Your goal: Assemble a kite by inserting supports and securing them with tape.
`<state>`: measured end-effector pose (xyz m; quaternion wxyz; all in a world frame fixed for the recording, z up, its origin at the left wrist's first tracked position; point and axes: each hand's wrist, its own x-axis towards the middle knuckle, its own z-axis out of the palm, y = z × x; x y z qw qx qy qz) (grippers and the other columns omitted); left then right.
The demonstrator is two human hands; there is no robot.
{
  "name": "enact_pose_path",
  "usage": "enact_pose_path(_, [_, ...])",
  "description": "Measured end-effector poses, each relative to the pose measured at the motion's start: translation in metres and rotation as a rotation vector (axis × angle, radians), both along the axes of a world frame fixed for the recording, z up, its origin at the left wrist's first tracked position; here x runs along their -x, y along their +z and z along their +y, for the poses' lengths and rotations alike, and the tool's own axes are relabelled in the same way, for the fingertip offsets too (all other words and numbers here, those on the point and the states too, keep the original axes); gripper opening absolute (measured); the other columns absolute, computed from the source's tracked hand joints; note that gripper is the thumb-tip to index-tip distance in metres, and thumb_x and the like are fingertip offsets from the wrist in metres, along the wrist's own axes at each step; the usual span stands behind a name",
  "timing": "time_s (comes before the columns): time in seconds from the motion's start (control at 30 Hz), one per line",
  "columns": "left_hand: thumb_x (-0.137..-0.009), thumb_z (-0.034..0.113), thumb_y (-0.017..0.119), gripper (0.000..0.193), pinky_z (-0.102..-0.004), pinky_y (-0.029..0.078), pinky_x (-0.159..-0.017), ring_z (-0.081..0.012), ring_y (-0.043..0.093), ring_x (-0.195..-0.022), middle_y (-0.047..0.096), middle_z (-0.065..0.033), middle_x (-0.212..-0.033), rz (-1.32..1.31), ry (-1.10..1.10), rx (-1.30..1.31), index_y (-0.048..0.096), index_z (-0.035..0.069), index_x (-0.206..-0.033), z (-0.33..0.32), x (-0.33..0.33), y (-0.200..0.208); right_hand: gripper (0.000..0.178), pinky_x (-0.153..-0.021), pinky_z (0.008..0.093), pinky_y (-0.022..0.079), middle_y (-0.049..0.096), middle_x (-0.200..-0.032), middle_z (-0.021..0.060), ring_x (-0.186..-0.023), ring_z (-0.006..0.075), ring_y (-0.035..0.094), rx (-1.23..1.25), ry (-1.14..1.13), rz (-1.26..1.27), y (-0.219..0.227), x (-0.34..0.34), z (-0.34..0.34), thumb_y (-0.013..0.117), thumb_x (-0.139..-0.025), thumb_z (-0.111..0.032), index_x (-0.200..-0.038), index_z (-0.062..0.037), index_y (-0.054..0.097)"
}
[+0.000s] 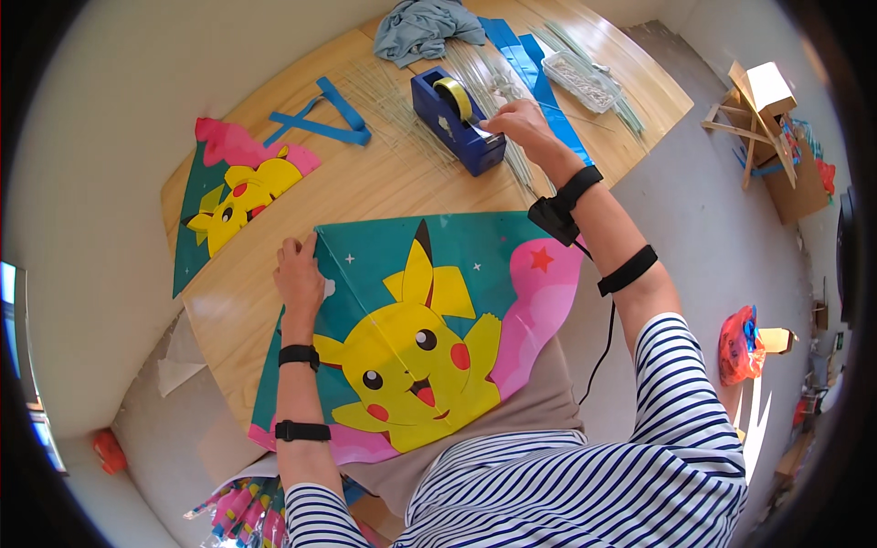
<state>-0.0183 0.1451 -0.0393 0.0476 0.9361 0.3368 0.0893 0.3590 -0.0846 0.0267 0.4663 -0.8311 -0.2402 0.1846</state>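
A kite sheet (pixel 484 283) in teal and pink, printed with a yellow cartoon character, lies over the near table edge and my lap. A thin rod (pixel 379 306) runs slantwise across it. At the sheet's upper left corner, my left hand (pixel 300 272) has its fingers closed on the edge; its grip is partly hidden. Farther off, my right hand (pixel 525 126) pinches at the cutting end of a dark blue tape dispenser (pixel 448 123) with a yellowish tape roll (pixel 453 99). The tape end between those fingers is barely visible.
A second printed sheet (pixel 233 196) lies left on the wooden table (pixel 237 315). Blue strips (pixel 333 114), thin rods (pixel 388 100), a grey-blue cloth (pixel 425 32) and a clear tray of small parts (pixel 581 80) lie farther back. A black cable (pixel 603 352) hangs from my right wrist.
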Motion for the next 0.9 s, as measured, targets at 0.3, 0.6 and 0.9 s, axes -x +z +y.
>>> enact_pose_path(0.3, [-0.085,0.007,0.065,0.047,-0.0454,0.048,-0.084,-0.0270,0.053,-0.111,0.052,-0.0065,-0.113,-0.001,0.012,0.029,0.061,0.018,-0.130,0.000,-0.001,0.000,0.033,-0.063,0.0367,0.044,0.058,-0.080,0.0067,-0.076,0.0194,0.055,-0.208,-0.004,0.212,-0.006,-0.005,-0.005,0.072,-0.077,-0.030,-0.087,-0.0001,0.065])
enact_pose_path(0.6, [-0.084,0.007,0.065,0.046,-0.0447,0.048,-0.084,-0.0268,0.053,-0.112,0.053,-0.0061,-0.114,-0.015,0.011,0.038,0.063,0.018,-0.129,0.003,0.000,-0.002,0.020,-0.066,0.0337,0.046,0.058,-0.080,0.0021,-0.078,0.0153,0.056,-0.394,0.112,0.312,-0.019,-0.008,-0.018,0.070,-0.083,-0.024,-0.085,-0.0045,0.065])
enact_pose_path(0.9, [-0.084,0.006,0.066,0.046,-0.0449,0.048,-0.084,-0.0271,0.054,-0.110,0.053,-0.0067,-0.112,-0.014,0.006,0.022,0.063,0.018,-0.129,0.001,0.001,0.000,0.008,-0.069,0.0295,0.049,0.062,-0.083,-0.0005,-0.078,0.0116,0.059,-0.496,-0.007,0.424,-0.040,0.017,-0.035,0.070,-0.087,-0.016,-0.089,-0.0091,0.066])
